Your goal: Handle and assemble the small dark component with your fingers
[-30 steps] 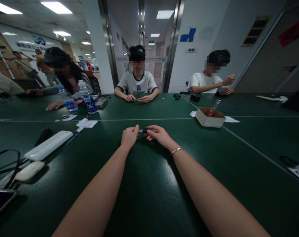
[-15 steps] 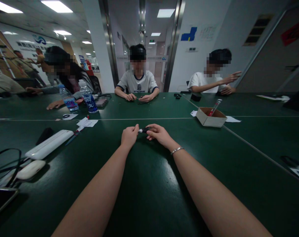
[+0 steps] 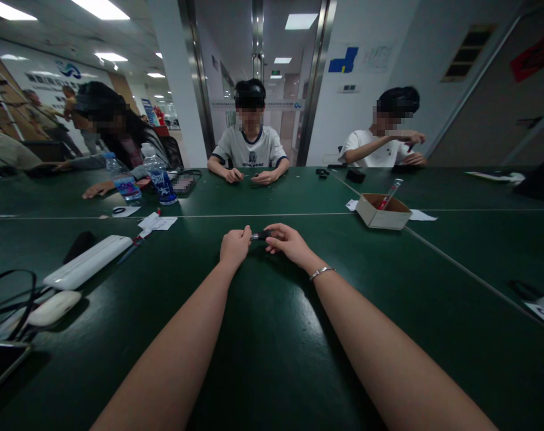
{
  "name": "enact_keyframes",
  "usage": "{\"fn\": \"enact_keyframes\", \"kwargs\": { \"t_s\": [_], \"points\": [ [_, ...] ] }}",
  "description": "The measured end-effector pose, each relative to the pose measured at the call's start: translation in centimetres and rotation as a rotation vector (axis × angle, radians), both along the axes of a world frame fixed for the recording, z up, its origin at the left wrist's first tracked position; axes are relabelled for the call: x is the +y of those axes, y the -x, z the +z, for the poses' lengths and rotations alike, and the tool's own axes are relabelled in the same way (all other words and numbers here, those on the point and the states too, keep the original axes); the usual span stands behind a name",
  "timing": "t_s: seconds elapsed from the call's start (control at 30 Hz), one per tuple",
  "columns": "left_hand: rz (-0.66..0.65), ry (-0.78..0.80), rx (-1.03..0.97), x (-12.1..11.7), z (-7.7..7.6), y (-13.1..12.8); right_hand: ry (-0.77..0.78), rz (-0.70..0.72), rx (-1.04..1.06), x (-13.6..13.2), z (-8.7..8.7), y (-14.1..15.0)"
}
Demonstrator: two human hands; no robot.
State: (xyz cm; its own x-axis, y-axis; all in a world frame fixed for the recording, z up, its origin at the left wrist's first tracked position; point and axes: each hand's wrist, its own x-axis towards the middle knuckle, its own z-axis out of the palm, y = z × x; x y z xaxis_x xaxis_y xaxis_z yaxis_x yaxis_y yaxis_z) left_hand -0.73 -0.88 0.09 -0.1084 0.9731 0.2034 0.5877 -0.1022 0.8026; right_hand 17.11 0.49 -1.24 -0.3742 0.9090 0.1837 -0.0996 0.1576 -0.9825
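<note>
The left hand (image 3: 236, 246) and right hand (image 3: 286, 242) grip a slim, glossy black-and-silver object (image 3: 261, 236) by opposite ends.

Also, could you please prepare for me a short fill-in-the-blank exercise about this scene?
1. A small dark object is between the left hand and the right hand, held by ____ of them.
2. The bracelet is on the ____ wrist.
3. The colour of the table is ____.
4. The plastic bottles standing on it number ____.

Missing words: both; right; green; two.
</note>
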Motion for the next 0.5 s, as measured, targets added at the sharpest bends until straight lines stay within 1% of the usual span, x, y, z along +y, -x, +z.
{"fn": "enact_keyframes", "kwargs": {
  "t_s": [0.23, 0.37, 0.5],
  "points": [
    [0.001, -0.030, 0.045, 0.21, -0.10, 0.03, 0.016, 0.006, 0.004, 0.01, 0.00, -0.01],
    [-0.013, -0.039, 0.035, 0.04, 0.03, -0.01, 0.044, 0.007, -0.005, 0.03, 0.08, -0.09],
    [-0.035, -0.059, 0.006, 0.13, -0.20, 0.00, 0.067, -0.014, -0.007, 0.04, 0.15, -0.07]
  ]
}}
